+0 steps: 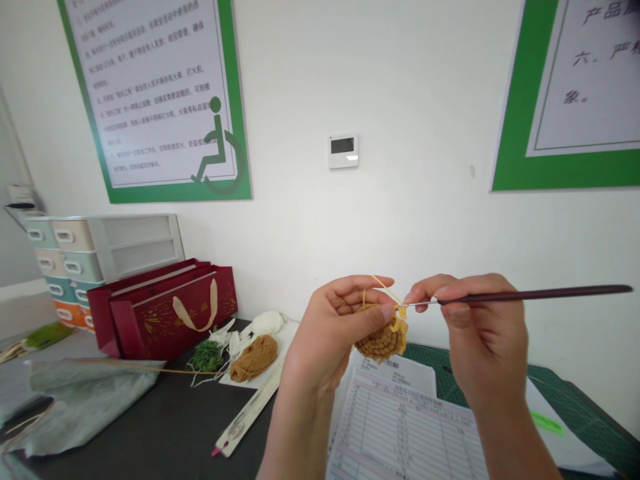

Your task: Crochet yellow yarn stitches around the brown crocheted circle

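Note:
My left hand (345, 317) is closed on a round crochet piece (380, 343), brown in the middle with a yellow edge. A strand of yellow yarn (386, 288) runs over its raised index finger. My right hand (480, 333) grips a crochet hook (530, 293) with a dark handle and a thin metal shaft. The hook's tip meets the yellow edge of the piece, close to my left thumb. Fingers partly hide the crochet piece. Both hands are held up above the table, in front of the white wall.
Printed sheets (400, 427) lie below my hands, over a green cutting mat (575, 407). To the left are a brown yarn ball (254, 359), green yarn (206, 357), a ruler-like strip (250, 410), a grey cloth bag (90, 400), red gift bags (170, 307) and a drawer unit (135, 243).

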Tool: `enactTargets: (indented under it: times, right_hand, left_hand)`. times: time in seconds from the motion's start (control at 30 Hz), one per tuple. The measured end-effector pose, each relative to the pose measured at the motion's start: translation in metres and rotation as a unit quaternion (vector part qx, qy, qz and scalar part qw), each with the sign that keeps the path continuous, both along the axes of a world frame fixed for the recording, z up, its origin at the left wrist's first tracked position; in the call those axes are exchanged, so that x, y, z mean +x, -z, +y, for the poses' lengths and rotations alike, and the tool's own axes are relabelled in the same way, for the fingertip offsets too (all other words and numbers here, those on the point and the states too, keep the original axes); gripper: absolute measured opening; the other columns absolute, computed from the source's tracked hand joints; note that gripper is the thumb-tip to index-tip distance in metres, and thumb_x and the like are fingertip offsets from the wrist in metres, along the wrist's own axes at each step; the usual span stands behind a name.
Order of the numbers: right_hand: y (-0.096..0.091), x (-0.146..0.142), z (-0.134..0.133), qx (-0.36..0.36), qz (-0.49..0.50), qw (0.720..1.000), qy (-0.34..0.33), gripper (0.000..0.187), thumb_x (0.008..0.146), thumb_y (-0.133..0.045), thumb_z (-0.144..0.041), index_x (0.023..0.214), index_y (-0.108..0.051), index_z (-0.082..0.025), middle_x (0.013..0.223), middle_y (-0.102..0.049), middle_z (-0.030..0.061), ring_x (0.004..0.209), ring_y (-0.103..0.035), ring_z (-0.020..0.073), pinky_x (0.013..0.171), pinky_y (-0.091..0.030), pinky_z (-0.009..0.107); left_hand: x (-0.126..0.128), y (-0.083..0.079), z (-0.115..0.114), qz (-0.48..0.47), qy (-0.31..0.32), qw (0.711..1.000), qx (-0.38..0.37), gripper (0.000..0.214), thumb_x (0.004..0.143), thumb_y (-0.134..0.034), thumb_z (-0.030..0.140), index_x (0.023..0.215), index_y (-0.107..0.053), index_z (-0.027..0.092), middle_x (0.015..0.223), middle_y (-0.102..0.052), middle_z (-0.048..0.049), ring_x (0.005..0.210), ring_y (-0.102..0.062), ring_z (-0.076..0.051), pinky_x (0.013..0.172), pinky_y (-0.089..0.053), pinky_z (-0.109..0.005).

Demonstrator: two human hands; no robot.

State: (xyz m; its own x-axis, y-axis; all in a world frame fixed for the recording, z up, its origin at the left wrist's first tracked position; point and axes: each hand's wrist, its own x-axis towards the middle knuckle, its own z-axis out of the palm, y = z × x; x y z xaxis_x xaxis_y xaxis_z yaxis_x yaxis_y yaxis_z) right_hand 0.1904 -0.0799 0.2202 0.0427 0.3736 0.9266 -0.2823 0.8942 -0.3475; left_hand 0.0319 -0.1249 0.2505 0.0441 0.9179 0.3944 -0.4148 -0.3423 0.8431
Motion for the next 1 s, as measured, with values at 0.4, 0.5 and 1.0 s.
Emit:
enactTargets:
  times: [0.4,0.5,1.0]
  right_hand:
    - [-0.001,-0.008,-0.005,-0.032,0.045,0.998,-0.038,0.004,0.102,-0.058,-0.029,0.102,-0.060,-0.026,0.090,-0.075,0.0014,0.078,-0.066,0.0168,0.074,-0.049,0.035]
    - [-0.001,-0.010,-0.009,-0.050,0.055,0.996,-0.055,0.003,0.102,-0.058,-0.027,0.100,-0.059,-0.025,0.091,-0.074,0.0011,0.066,-0.062,0.0124,0.059,-0.046,0.028]
    - [-0.007,-0.012,-0.018,-0.139,0.060,0.985,-0.078,0.006,0.102,-0.060,-0.028,0.099,-0.058,-0.023,0.091,-0.074,0.0032,0.054,-0.071,0.0109,0.034,-0.037,0.012]
  left_hand:
    - [0.003,-0.003,-0.009,-0.007,0.010,1.000,0.002,0.037,0.064,-0.093,0.012,0.099,-0.081,0.014,0.078,-0.073,-0.0026,0.069,-0.062,-0.010,0.068,-0.047,-0.022]
    - [0.006,-0.002,-0.009,0.003,0.000,1.000,0.009,0.039,0.066,-0.092,0.013,0.102,-0.078,0.013,0.077,-0.071,-0.0016,0.069,-0.061,-0.009,0.068,-0.047,-0.022]
    - [0.012,0.000,-0.013,0.055,-0.050,0.996,0.042,0.033,0.076,-0.082,0.011,0.107,-0.073,0.016,0.081,-0.069,-0.0007,0.068,-0.063,-0.011,0.063,-0.050,-0.024]
